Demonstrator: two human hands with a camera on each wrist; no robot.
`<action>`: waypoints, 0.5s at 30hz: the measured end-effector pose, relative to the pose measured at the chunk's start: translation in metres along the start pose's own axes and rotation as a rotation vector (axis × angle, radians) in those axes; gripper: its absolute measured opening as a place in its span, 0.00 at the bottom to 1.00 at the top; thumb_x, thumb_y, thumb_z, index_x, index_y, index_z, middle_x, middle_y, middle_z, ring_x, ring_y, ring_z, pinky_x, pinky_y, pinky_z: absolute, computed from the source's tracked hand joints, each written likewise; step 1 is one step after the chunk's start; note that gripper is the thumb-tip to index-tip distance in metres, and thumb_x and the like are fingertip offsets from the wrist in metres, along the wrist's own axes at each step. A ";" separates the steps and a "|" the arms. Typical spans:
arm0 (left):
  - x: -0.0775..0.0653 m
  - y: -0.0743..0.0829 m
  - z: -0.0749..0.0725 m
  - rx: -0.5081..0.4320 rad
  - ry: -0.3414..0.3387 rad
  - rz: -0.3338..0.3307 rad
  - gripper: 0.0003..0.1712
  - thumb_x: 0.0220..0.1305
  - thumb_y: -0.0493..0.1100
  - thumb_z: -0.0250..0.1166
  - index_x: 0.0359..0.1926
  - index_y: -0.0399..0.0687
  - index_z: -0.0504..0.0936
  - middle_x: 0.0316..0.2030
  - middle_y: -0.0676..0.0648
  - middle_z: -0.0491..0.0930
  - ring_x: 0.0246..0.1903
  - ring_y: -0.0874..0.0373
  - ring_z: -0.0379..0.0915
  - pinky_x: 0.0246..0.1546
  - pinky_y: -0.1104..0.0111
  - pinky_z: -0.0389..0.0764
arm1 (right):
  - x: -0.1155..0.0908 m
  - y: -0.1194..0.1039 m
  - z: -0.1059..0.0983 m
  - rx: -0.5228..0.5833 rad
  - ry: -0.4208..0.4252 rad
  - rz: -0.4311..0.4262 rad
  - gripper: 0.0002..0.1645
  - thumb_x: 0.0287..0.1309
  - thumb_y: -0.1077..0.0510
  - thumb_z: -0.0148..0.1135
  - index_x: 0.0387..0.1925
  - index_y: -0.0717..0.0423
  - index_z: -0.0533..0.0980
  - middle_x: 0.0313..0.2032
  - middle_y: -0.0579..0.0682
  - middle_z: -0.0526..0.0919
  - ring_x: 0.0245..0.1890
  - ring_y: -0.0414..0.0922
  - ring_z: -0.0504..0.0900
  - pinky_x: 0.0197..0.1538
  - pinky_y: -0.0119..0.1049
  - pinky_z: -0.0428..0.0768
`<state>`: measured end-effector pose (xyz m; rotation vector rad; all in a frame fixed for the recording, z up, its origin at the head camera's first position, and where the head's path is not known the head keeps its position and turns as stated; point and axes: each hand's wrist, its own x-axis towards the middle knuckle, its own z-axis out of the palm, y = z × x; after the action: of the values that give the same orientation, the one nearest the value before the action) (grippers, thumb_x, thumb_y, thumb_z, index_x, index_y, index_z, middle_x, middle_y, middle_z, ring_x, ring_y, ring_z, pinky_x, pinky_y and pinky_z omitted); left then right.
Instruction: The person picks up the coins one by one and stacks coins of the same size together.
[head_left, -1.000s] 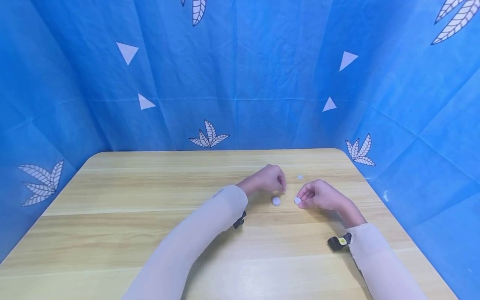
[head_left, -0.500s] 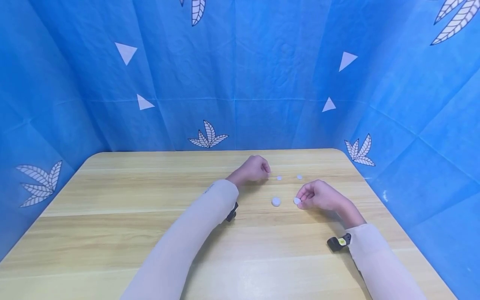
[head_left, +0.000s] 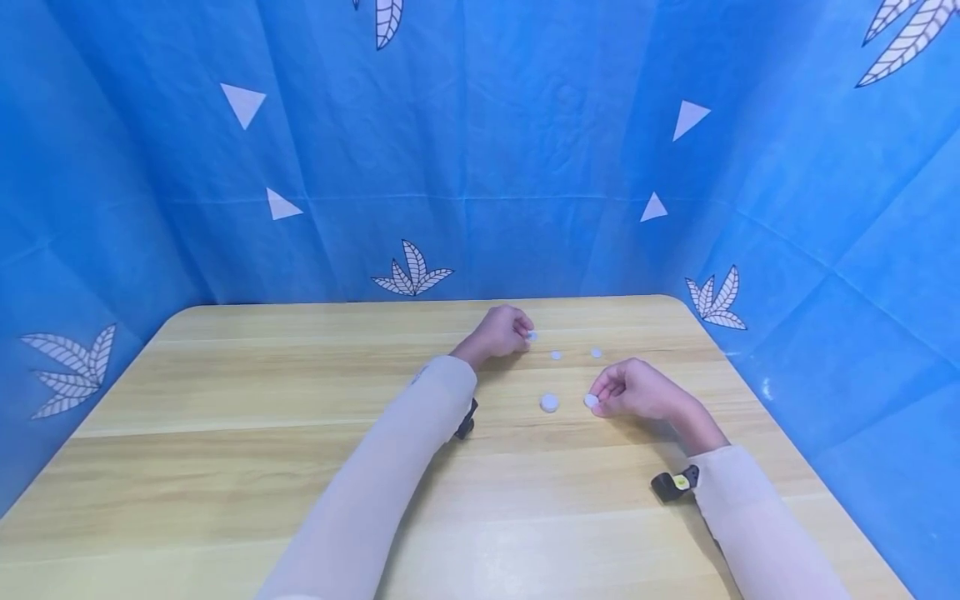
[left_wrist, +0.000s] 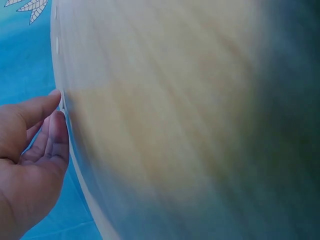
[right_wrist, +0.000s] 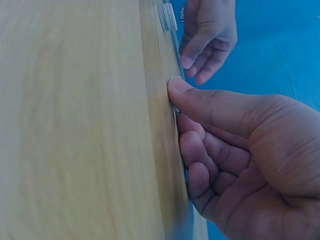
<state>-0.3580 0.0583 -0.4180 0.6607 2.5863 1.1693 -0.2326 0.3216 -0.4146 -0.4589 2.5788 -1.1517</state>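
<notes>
Though partly hidden, one disc [head_left: 591, 401] looks pinched in the right hand [head_left: 639, 390].

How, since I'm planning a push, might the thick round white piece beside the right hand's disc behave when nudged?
The thick white piece shows a layered edge in the right wrist view, so stacked parts may slide apart. Lying flat and squat on the table, it probably won't roll or tip.
</notes>
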 end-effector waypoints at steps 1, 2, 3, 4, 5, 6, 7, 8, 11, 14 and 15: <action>0.001 -0.001 0.000 0.001 0.000 0.000 0.18 0.62 0.32 0.72 0.53 0.36 0.83 0.43 0.45 0.84 0.46 0.54 0.78 0.49 0.70 0.80 | 0.000 0.000 0.000 -0.002 0.000 0.002 0.10 0.54 0.65 0.76 0.38 0.62 0.83 0.32 0.50 0.86 0.35 0.48 0.82 0.40 0.32 0.82; 0.002 -0.002 0.000 0.004 0.001 0.004 0.18 0.62 0.32 0.73 0.53 0.36 0.83 0.44 0.45 0.83 0.47 0.54 0.78 0.50 0.69 0.80 | 0.000 0.000 0.000 -0.004 0.001 0.004 0.10 0.54 0.65 0.76 0.38 0.62 0.83 0.31 0.51 0.85 0.35 0.48 0.82 0.40 0.32 0.82; 0.003 -0.003 0.000 0.003 0.003 0.006 0.19 0.62 0.32 0.73 0.54 0.36 0.82 0.44 0.45 0.83 0.48 0.54 0.78 0.51 0.69 0.80 | 0.000 0.000 0.000 -0.006 0.002 0.005 0.10 0.54 0.65 0.76 0.38 0.62 0.83 0.31 0.50 0.85 0.35 0.48 0.82 0.40 0.32 0.82; 0.004 -0.003 0.000 0.000 0.004 0.009 0.20 0.62 0.32 0.73 0.54 0.35 0.82 0.44 0.45 0.83 0.48 0.54 0.78 0.53 0.68 0.79 | 0.000 0.000 0.000 -0.007 0.003 0.005 0.10 0.54 0.65 0.76 0.38 0.62 0.83 0.31 0.50 0.85 0.35 0.48 0.82 0.40 0.32 0.82; 0.005 -0.004 0.000 -0.003 0.005 0.012 0.20 0.61 0.32 0.73 0.54 0.35 0.82 0.45 0.45 0.83 0.48 0.53 0.78 0.53 0.68 0.79 | 0.000 -0.001 -0.001 -0.008 0.005 0.009 0.10 0.54 0.65 0.76 0.37 0.62 0.83 0.31 0.50 0.85 0.35 0.48 0.82 0.40 0.32 0.82; 0.006 -0.004 0.000 -0.010 0.004 0.013 0.20 0.61 0.32 0.73 0.55 0.35 0.82 0.45 0.45 0.83 0.49 0.53 0.78 0.54 0.67 0.79 | 0.000 -0.001 -0.001 -0.010 0.007 0.009 0.10 0.54 0.65 0.76 0.37 0.62 0.83 0.31 0.50 0.85 0.35 0.48 0.82 0.40 0.32 0.82; 0.006 -0.004 0.000 -0.016 0.002 0.012 0.20 0.61 0.32 0.73 0.55 0.35 0.82 0.45 0.45 0.83 0.49 0.53 0.79 0.54 0.67 0.79 | -0.001 -0.001 -0.001 -0.011 0.009 0.012 0.10 0.54 0.65 0.76 0.37 0.62 0.83 0.31 0.50 0.85 0.35 0.48 0.82 0.40 0.32 0.82; 0.007 -0.004 0.000 -0.020 0.000 0.009 0.20 0.61 0.32 0.73 0.55 0.35 0.82 0.45 0.45 0.83 0.49 0.53 0.79 0.54 0.67 0.79 | 0.000 -0.001 -0.001 -0.009 0.008 0.010 0.10 0.54 0.65 0.76 0.37 0.62 0.83 0.31 0.50 0.86 0.35 0.48 0.82 0.40 0.32 0.82; 0.009 -0.004 0.000 -0.017 -0.010 -0.001 0.19 0.62 0.33 0.73 0.54 0.36 0.83 0.44 0.45 0.84 0.49 0.53 0.79 0.54 0.67 0.80 | 0.000 -0.001 -0.001 -0.005 0.005 0.010 0.10 0.53 0.66 0.76 0.37 0.62 0.83 0.31 0.50 0.86 0.35 0.48 0.83 0.40 0.32 0.82; 0.010 -0.004 0.001 0.005 -0.019 -0.007 0.19 0.64 0.35 0.72 0.55 0.37 0.83 0.45 0.45 0.84 0.49 0.53 0.79 0.54 0.67 0.79 | 0.000 -0.001 0.000 -0.005 0.000 0.011 0.10 0.53 0.65 0.76 0.37 0.62 0.83 0.32 0.50 0.86 0.35 0.47 0.83 0.41 0.32 0.82; 0.011 -0.005 0.002 0.012 -0.021 -0.006 0.19 0.64 0.36 0.72 0.55 0.37 0.83 0.46 0.45 0.84 0.49 0.53 0.79 0.55 0.66 0.79 | 0.000 -0.001 -0.001 -0.008 0.001 0.015 0.10 0.53 0.65 0.76 0.37 0.62 0.83 0.32 0.50 0.86 0.35 0.48 0.83 0.41 0.32 0.82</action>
<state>-0.3684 0.0621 -0.4227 0.6632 2.5788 1.1394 -0.2324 0.3215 -0.4136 -0.4404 2.5843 -1.1377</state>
